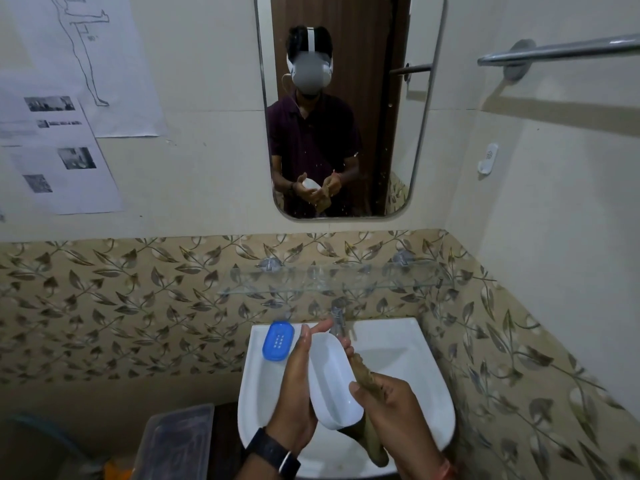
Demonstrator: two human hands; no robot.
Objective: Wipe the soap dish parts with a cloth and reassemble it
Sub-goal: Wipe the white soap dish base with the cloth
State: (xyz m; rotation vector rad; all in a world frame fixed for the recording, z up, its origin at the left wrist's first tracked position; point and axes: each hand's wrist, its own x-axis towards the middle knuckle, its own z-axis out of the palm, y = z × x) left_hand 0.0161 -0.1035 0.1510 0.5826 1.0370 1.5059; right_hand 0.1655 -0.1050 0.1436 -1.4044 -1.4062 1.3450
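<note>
the left hand [294, 386] has its grip closed around the white soap dish base [332, 379], thumb along the near rim, holding it tilted over the white sink [429, 396]. the right hand [391, 407] has its grip pinched on a brown cloth [363, 372], which lies against the base's right edge and hangs down below it. the blue soap dish insert [278, 341] lies on the sink's back left corner, apart from the base. a tap [337, 322] stands behind the hands, below a glass shelf [332, 280].
</note>
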